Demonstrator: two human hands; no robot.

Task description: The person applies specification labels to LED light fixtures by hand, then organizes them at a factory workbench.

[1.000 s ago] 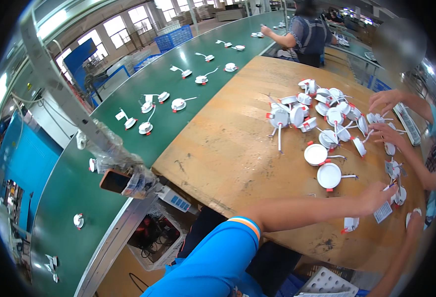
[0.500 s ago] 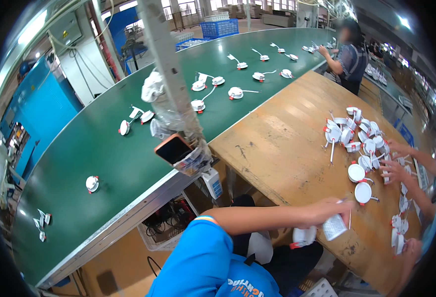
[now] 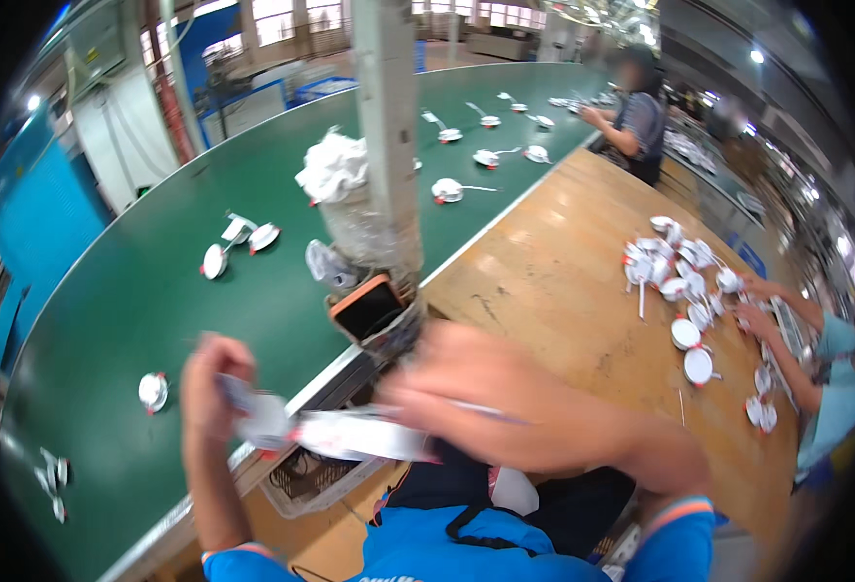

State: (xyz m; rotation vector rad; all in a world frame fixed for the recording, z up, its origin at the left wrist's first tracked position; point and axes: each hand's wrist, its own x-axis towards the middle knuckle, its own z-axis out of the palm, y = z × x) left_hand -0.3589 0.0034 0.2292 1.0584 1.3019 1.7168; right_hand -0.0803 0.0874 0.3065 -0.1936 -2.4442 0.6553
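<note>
My left hand [image 3: 216, 383] is closed on a white downlight [image 3: 264, 425] held over the conveyor's near edge. A white elongated box-like part [image 3: 364, 436] stretches from it toward my right hand [image 3: 505, 398]. The right fingers are curled at that part's end, and a thin stick-like tool [image 3: 485, 410] crosses them; motion blur hides its kind and the exact grip. On the green conveyor [image 3: 282, 320], another downlight [image 3: 154, 392] lies beyond my left hand, with two linked ones [image 3: 215, 262] farther off.
A post [image 3: 387, 126] with a phone [image 3: 369, 308] in a pouch rises ahead. To the right, a wooden table [image 3: 534, 281] carries piled downlights [image 3: 675, 262] and a thin rod [image 3: 681, 407]. A co-worker's hands [image 3: 757, 315] reach among them; another person [image 3: 636, 126] stands far off.
My left arm has swung from the table at right to the conveyor side, bringing a downlight with it. My right hand has come into view beside it. The view has turned slightly.
</note>
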